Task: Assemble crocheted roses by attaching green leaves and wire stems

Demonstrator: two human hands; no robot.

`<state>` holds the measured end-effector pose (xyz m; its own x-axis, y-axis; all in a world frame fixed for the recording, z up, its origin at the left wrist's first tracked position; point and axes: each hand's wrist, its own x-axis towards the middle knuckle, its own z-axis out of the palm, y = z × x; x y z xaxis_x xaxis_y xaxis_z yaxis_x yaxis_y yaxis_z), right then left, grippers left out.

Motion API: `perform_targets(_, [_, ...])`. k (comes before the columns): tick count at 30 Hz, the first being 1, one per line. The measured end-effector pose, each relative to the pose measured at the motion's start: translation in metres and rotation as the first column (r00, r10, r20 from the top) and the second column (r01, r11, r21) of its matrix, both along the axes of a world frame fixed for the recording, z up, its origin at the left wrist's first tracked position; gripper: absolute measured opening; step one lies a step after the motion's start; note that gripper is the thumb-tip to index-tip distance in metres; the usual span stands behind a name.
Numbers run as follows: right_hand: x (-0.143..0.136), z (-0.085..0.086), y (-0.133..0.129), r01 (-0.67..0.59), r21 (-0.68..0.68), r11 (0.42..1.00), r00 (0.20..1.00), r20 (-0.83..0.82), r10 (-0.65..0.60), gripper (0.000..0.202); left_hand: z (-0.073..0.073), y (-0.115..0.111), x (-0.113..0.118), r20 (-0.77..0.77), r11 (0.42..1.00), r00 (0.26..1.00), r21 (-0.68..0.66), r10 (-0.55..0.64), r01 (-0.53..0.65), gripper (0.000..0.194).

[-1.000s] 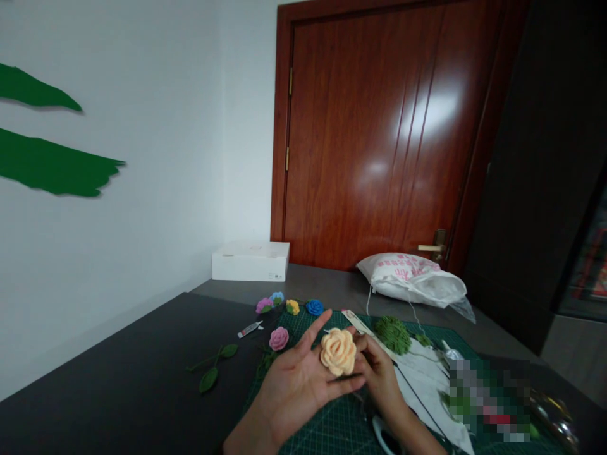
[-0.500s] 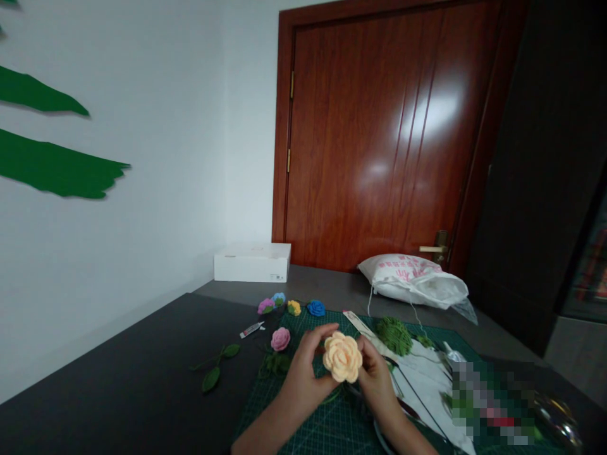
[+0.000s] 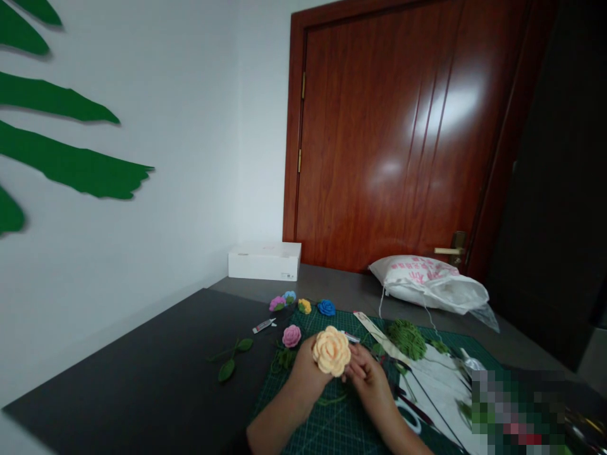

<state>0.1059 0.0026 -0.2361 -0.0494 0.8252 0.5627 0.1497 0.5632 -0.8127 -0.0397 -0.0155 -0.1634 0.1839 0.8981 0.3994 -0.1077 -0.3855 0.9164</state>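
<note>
A peach crochet rose (image 3: 331,351) faces up above the green cutting mat (image 3: 327,426). My left hand (image 3: 306,370) is closed around the rose's underside, its fingertips hidden behind the petals. Close against the rose's right edge, my right hand (image 3: 367,373) has its fingers bent and pressed together; whatever they hold is hidden. Just behind the rose lies a small white tube (image 3: 351,337). A pink crochet rose (image 3: 291,336) rests left of my left hand, with green crochet pieces (image 3: 284,360) below it.
Purple (image 3: 277,303), yellow (image 3: 304,306) and blue crochet flowers (image 3: 326,307) lie farther back. At left are a leafy stem (image 3: 227,370) and a glue tube (image 3: 263,325). Green yarn (image 3: 406,339), scissors (image 3: 408,417) and a white bag (image 3: 427,281) are right; a white box (image 3: 264,261) stands behind.
The view has turned left. The rose has shifted left relative to the mat and sits deeper in my left hand. My right hand's fingers have moved lower beside it, uncovering the white tube.
</note>
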Motion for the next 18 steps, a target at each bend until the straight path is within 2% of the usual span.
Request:
perform_targets(2, [0.003,-0.002,0.000,0.035,-0.017,0.999,0.998,0.049,-0.034,0.026,0.009,0.014,-0.012,-0.041,1.000,0.999,0.009,0.015,-0.014,0.026])
perform_targets(3, [0.004,-0.003,0.000,0.060,-0.022,0.998,0.996,0.071,-0.058,0.026,0.015,0.025,-0.019,-0.148,0.999,0.988,0.023,0.049,-0.046,0.028])
perform_targets(7, [0.010,-0.007,0.000,0.153,-0.022,0.988,0.980,0.129,-0.149,0.020,0.042,0.084,-0.057,-0.314,0.982,0.931,0.037,0.185,-0.183,0.030])
perform_targets(9, [0.012,-0.007,0.000,0.176,-0.020,0.984,0.974,0.150,-0.171,0.017,0.044,0.115,-0.076,-0.413,0.963,0.873,0.041,0.259,-0.266,0.030])
perform_targets(11, [0.013,-0.007,-0.002,0.186,-0.014,0.982,0.968,0.172,-0.181,0.015,0.036,0.138,-0.089,-0.511,0.948,0.810,0.034,0.288,-0.316,0.033])
perform_targets(13, [0.013,-0.005,-0.005,0.191,-0.005,0.982,0.964,0.190,-0.186,0.014,0.021,0.152,-0.097,-0.588,0.937,0.750,0.038,0.303,-0.348,0.034])
perform_targets(18, [0.012,-0.004,-0.006,0.188,0.011,0.982,0.956,0.226,-0.185,0.014,-0.021,0.168,-0.101,-0.692,0.933,0.658,0.064,0.298,-0.355,0.035])
